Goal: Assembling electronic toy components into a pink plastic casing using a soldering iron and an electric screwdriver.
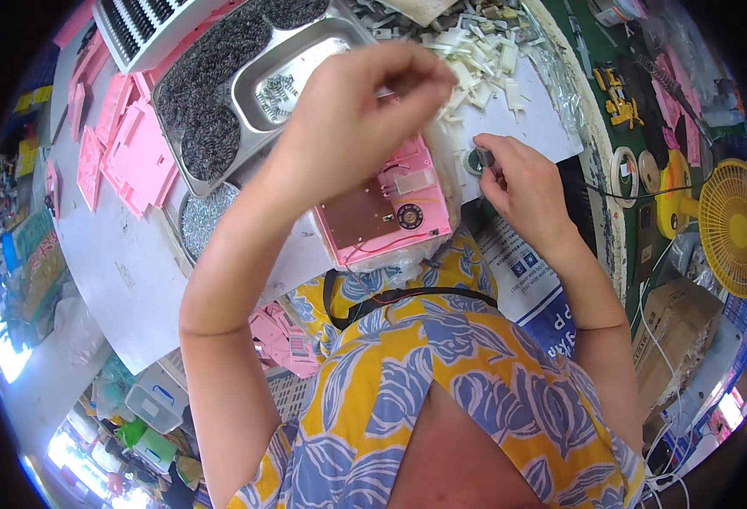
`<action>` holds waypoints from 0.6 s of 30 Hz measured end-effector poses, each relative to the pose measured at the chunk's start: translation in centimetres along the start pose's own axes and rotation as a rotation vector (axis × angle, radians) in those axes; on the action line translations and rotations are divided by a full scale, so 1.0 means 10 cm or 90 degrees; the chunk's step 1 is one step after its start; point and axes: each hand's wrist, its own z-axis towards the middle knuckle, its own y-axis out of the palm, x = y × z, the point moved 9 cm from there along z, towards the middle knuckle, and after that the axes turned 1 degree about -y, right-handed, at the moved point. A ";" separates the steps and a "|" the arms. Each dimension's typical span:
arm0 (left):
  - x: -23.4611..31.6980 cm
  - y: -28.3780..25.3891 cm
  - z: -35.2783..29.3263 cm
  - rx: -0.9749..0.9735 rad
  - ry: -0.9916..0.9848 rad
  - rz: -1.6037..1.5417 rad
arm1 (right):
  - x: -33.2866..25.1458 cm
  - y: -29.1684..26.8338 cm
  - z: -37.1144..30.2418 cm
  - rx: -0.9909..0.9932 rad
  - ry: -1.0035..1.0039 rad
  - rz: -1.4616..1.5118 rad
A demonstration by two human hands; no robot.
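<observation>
Pinching a small round part (484, 159) in the right hand (522, 191), a person raises the left hand (365, 110), fingertips closed on something unclear, above a pink casing (386, 208).

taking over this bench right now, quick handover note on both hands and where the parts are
Left hand: raised above the pink case, fingers pinched together; whether it holds anything is too small to tell.
Right hand: pinching a small round metal part at the edge of the white sheet.
Pink case: lies open in front of the body, with a brown circuit board, a small round black part and red wires inside.
Nearby: metal tray with springs and screws, white plastic pieces, spare pink shells to the left.
Done: board and black part sit in the case.
Left: the round metal part is not yet in the case, which is still open.
</observation>
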 end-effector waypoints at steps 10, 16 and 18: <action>-0.37 0.39 -1.05 0.036 -0.117 -0.191 | -0.19 -0.03 -0.11 -0.038 0.186 0.668; -0.42 0.42 -1.15 0.094 -0.125 -0.232 | -0.46 0.40 -0.12 -0.123 0.227 0.932; -0.41 0.42 -1.16 0.101 -0.124 -0.243 | -0.47 0.41 -0.11 -0.127 0.224 0.932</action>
